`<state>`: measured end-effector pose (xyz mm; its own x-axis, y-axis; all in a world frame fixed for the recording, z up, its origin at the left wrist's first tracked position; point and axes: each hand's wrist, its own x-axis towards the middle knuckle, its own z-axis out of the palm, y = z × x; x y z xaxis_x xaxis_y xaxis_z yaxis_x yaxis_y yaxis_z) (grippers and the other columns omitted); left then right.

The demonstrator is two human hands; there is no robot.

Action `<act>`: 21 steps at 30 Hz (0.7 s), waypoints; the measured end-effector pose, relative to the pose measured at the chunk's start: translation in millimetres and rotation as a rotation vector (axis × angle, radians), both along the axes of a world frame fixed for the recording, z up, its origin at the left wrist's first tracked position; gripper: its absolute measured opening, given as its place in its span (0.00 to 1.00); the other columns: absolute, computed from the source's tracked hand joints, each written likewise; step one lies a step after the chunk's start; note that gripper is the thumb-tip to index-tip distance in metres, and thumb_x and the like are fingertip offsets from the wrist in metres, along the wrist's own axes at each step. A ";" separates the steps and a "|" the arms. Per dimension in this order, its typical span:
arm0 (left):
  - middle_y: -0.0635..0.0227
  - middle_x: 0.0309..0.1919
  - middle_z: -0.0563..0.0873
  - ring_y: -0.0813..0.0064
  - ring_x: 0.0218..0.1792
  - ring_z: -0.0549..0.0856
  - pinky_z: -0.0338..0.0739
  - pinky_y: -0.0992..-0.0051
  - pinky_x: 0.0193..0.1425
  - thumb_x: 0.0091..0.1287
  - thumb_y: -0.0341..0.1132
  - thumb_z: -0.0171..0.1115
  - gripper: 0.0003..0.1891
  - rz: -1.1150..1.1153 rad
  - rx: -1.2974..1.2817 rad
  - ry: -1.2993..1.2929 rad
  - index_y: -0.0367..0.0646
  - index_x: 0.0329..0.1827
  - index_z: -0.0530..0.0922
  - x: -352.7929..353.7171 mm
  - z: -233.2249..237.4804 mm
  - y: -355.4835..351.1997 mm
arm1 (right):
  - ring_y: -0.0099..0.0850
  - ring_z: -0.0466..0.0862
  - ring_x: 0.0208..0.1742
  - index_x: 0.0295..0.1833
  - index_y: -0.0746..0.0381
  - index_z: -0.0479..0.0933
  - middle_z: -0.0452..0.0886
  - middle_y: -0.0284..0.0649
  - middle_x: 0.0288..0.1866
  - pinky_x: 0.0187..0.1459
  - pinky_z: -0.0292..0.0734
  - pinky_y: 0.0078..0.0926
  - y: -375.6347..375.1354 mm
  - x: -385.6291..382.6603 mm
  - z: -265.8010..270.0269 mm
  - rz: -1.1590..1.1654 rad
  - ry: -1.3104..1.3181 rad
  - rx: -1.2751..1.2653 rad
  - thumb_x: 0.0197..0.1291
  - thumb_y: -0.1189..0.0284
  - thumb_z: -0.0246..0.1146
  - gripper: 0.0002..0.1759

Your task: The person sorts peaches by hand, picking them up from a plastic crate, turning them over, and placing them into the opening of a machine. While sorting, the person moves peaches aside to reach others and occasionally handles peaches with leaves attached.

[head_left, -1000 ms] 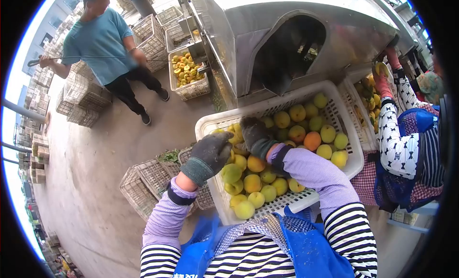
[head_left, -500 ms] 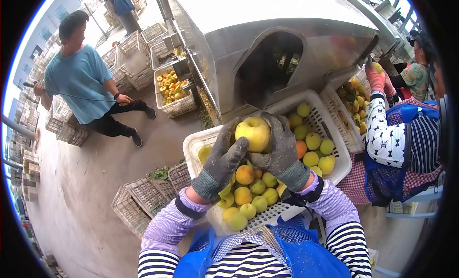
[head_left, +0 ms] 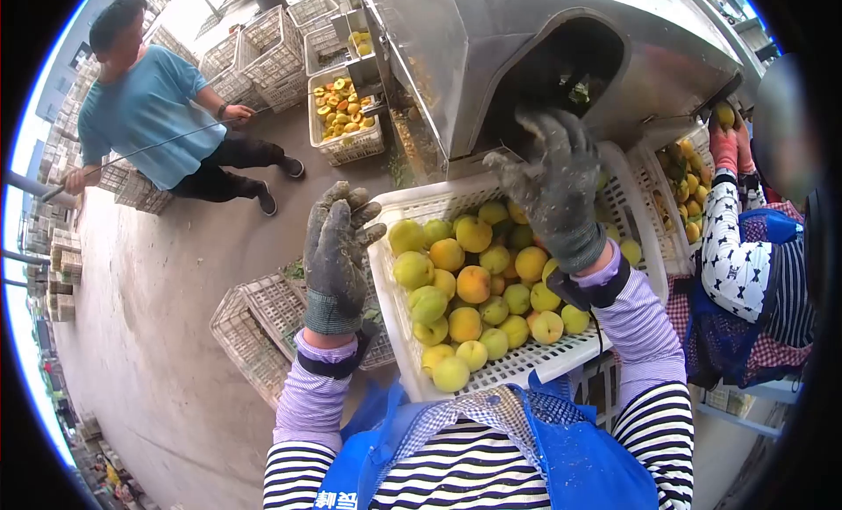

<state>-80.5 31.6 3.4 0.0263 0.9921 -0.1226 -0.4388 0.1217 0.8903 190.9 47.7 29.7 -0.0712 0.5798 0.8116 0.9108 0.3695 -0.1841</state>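
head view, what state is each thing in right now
front plastic crate, upright, partly filled
whole peaches, piled
left hand, gloved, open, empty, beside the front plastic crate
right hand, gloved, fingers spread, empty, above it
cut peaches, heaped in an upright crate
machine opening, uncovered
co-worker's hands, gloved, holding fruit

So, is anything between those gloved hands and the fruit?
Nothing visible blocks the right hand from the yellow fruit; for the left hand, only the crate's left rim lies between in this view.
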 end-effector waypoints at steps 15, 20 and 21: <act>0.58 0.63 0.79 0.70 0.60 0.80 0.78 0.70 0.62 0.77 0.39 0.58 0.27 -0.403 0.153 0.496 0.36 0.74 0.67 21.1 11.2 0.3 | 0.41 0.85 0.51 0.61 0.65 0.77 0.84 0.50 0.50 0.49 0.82 0.34 -8.2 -29.2 -49.5 0.803 1.290 -1.436 0.63 0.39 0.63 0.40; 0.56 0.64 0.78 0.70 0.63 0.78 0.75 0.71 0.67 0.75 0.40 0.61 0.28 -0.510 -0.023 0.148 0.35 0.73 0.67 48.3 -2.2 -9.0 | 0.46 0.83 0.55 0.70 0.67 0.70 0.78 0.55 0.57 0.55 0.81 0.37 -55.3 -20.8 -31.9 0.339 0.486 -0.739 0.52 0.45 0.74 0.48; 0.57 0.64 0.78 0.70 0.63 0.78 0.75 0.72 0.66 0.76 0.40 0.60 0.28 -0.529 -0.047 0.128 0.35 0.73 0.67 52.7 -1.9 -8.0 | 0.47 0.83 0.55 0.70 0.67 0.69 0.78 0.54 0.58 0.55 0.81 0.38 -61.3 -22.0 -26.3 0.278 0.368 -0.660 0.49 0.47 0.76 0.50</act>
